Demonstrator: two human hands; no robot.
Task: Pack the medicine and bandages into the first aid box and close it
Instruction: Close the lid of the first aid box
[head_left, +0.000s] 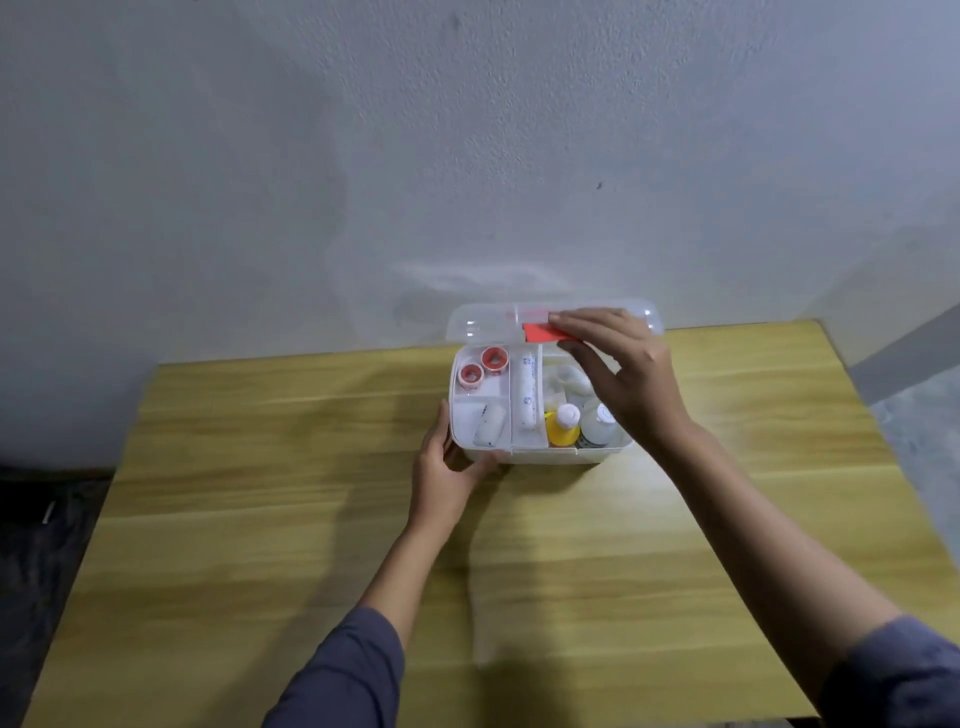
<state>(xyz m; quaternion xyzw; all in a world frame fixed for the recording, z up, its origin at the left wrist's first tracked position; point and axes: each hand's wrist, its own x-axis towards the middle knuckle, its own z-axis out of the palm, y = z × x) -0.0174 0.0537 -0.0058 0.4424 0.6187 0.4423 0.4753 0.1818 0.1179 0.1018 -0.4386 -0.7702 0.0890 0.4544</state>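
A clear white first aid box (519, 456) stands open on the wooden table, its clear lid (483, 323) raised at the back. Inside, a white tray holds two red tape rolls (483, 365), a wrapped bandage (490, 427) and a long white tube (527, 397). To the tray's right stand a yellow bottle (562, 427) and a clear bottle (597, 425). My left hand (447, 470) grips the box's front left corner. My right hand (621, 371) reaches over the box and pinches the lid's edge at its red latch (540, 332).
The wooden table (260, 519) stretches wide around the box, with its far edge against a pale wall (467, 156). A dark floor area (47, 519) lies off the table's left side.
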